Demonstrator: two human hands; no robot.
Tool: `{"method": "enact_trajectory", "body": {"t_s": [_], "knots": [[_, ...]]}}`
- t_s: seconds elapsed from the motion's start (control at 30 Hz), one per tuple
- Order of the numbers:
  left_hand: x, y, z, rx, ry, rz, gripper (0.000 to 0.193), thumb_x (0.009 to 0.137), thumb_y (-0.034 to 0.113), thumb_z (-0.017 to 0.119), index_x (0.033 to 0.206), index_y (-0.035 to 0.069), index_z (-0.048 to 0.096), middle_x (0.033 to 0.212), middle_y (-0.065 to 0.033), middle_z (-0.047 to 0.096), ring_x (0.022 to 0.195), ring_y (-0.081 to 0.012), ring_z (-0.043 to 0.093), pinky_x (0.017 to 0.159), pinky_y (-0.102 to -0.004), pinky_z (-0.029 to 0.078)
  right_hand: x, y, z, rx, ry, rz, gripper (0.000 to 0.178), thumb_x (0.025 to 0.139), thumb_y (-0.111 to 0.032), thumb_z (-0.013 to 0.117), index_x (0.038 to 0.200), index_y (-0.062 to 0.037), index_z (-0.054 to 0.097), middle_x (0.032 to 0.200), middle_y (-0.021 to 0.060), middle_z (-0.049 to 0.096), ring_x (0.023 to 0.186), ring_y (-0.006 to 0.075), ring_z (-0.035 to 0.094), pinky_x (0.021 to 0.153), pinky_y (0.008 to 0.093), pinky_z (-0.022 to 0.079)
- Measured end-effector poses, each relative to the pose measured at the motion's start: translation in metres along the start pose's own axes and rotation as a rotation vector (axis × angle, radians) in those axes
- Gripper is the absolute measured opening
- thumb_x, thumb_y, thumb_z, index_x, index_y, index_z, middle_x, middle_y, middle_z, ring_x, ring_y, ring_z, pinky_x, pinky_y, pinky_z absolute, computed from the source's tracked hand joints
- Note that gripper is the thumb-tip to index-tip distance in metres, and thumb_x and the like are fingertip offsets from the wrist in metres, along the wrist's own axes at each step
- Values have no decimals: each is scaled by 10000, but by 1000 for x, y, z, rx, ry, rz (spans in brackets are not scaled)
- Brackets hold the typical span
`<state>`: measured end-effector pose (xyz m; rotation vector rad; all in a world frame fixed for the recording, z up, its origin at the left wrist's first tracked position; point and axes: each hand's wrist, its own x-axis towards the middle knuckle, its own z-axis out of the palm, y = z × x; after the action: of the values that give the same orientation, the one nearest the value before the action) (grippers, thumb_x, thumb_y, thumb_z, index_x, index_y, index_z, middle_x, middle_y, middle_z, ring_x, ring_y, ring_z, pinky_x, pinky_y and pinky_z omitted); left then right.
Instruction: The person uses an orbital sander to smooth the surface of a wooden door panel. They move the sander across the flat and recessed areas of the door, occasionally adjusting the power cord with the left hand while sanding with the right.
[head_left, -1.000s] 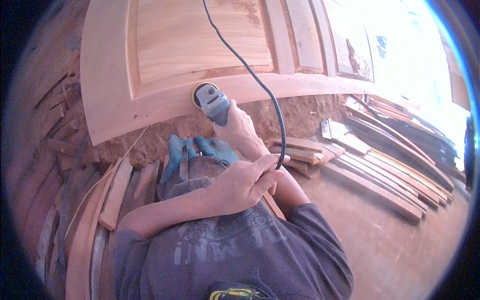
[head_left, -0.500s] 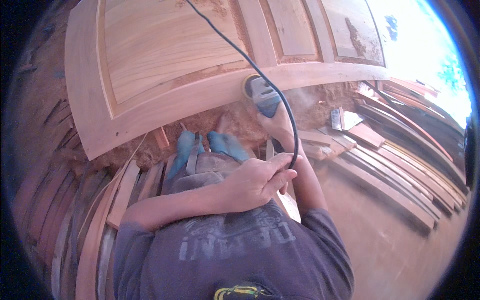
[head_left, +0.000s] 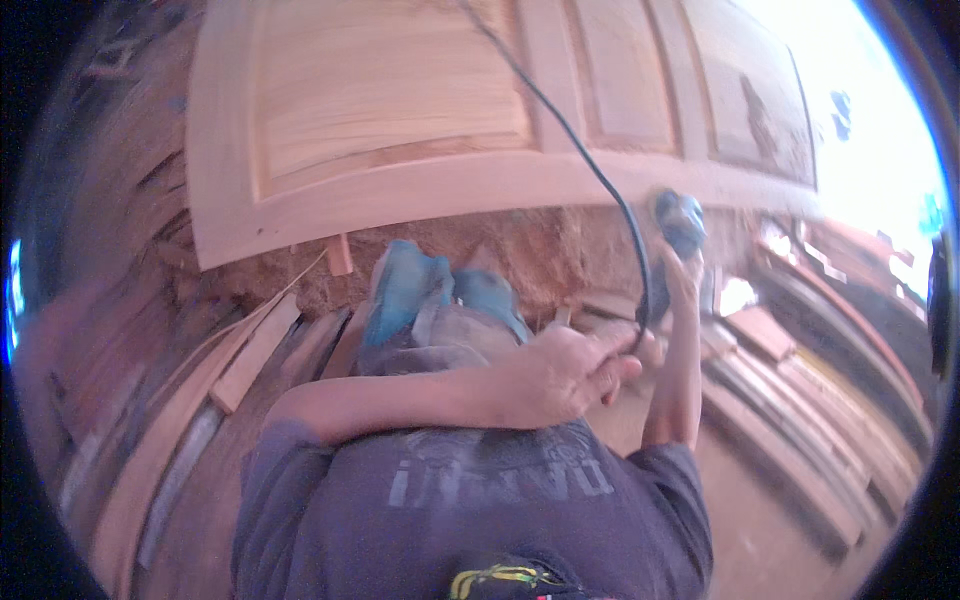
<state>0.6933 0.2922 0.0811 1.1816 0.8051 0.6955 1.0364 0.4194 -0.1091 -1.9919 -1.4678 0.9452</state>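
My right hand [head_left: 683, 268] is closed round the body of a blue angle grinder [head_left: 682, 222]. The grinder's disc end rests at the near edge of a pale panelled wooden door [head_left: 400, 195], toward its right side; blur hides the exact contact. My left hand [head_left: 570, 375] reaches across my body with its fingers curled round the dark power cord [head_left: 590, 160]. From there the cord arcs up and over the door.
Sawdust-covered reddish ground [head_left: 545, 245] lies beneath the door. Stacked boards [head_left: 800, 430] stand at my right, and more long planks [head_left: 200, 410] spread out at my left. A short wooden block [head_left: 340, 255] shows under the door's near edge.
My right hand and the grinder have moved right along the door's near edge. The left hand has shifted right with the cord. The whole view has swung slightly and blurred.
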Motion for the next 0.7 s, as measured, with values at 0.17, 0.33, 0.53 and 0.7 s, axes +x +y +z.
{"method": "enact_trajectory", "body": {"t_s": [0.17, 0.33, 0.53, 0.7], "knots": [[-6, -17, 5, -47, -17, 113, 267, 1172, 236, 580, 1284, -6, 581, 781, -205, 732, 772, -405, 774, 699, -497, 563, -27, -14, 54, 141, -113, -4, 609, 879, -310, 905, 1372, -17, 701, 1168, 82, 769, 960, 195, 721, 860, 410, 597], [-25, -21, -3, 44, 18, 208, 362, 1186, 296, 573, 1392, -1, 586, 818, -175, 757, 791, -408, 782, 683, -487, 571, -88, -143, 170, -19, -381, -253, 662, 877, -299, 916, 1419, -26, 652, 1108, 165, 813, 1031, 285, 791, 926, 431, 624], [-49, -20, -27, 76, 44, 175, 368, 1181, 274, 575, 1437, 10, 581, 841, -184, 760, 813, -399, 788, 714, -485, 594, -144, -249, 311, -248, -696, -446, 593, 854, -311, 847, 1248, 42, 579, 1155, 318, 766, 1105, 512, 753, 964, 576, 613], [-75, -9, -70, 22, 54, 68, 399, 1185, 296, 549, 1453, 1, 577, 841, -176, 752, 835, -401, 783, 739, -472, 594, -151, -257, 326, -339, -615, -376, 524, 872, -253, 800, 1218, 34, 530, 1070, 331, 753, 1005, 552, 757, 890, 614, 620]]}}
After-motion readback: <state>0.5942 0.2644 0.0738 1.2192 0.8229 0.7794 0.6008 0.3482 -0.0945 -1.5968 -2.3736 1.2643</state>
